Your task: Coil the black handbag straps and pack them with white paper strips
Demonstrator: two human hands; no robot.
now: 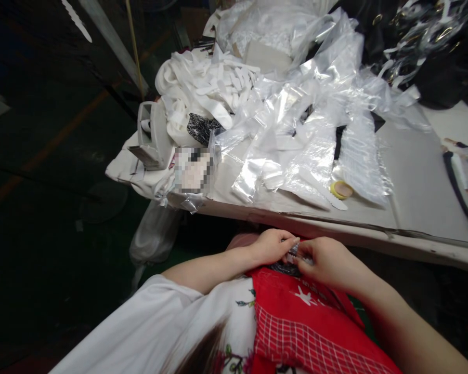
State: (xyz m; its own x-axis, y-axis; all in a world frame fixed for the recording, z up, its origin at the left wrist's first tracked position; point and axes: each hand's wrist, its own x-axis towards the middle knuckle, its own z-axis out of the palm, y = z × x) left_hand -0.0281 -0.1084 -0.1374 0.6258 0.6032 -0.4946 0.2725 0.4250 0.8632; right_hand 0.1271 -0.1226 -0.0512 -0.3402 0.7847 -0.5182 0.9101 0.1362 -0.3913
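Note:
Over my lap, just below the table's front edge, both hands come together at a small, dark, shiny thing (285, 268) that looks wrapped in clear plastic. My left hand (271, 246) is closed, its fingertips pinching the upper part of this shiny thing. From the other side, my right hand (327, 259) grips it with thumb and bent fingers. Most of the thing is hidden by the fingers, so its exact kind does not show. Beneath the hands lies a red apron (292, 301) with a checked lower part.
On the table (409, 171) spread clear plastic bags (296, 124), beside a heap of white strips (218, 88). A yellow tape roll (341, 189) sits near the front edge. At left stands a grey holder (152, 136). Black straps (462, 192) lie far right; a plastic bag (154, 234) hangs below.

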